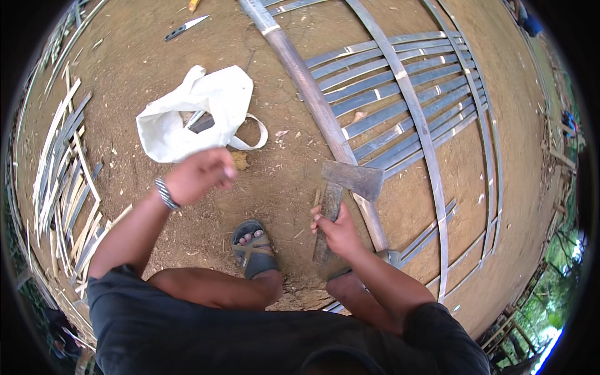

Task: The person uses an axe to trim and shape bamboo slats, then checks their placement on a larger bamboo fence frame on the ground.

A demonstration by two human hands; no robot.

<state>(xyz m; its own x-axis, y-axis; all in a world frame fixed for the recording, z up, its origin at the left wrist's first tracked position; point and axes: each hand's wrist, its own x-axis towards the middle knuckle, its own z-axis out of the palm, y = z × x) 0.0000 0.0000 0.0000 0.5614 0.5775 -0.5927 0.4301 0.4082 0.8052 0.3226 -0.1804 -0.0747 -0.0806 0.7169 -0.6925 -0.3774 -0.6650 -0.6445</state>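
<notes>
Right hand (337, 230) grip closed around hatchet (342, 195) handle, blade above, left hand (199, 175) raised, empty

Outdoors, daylight, bare brown dirt ground (144, 56) w/ wood chips & shavings scattered about. Pile of pale split bamboo strips (65, 181) along the left edge; far right, green trees (556, 294) & a rough stick fence (509, 319) at the ground's rim, plus more sticks & debris (559, 156) on the right edge. White cloth bag (187, 109) lies crumpled on the dirt at upper left, a knife (185, 27) well beyond it near the top.
</notes>
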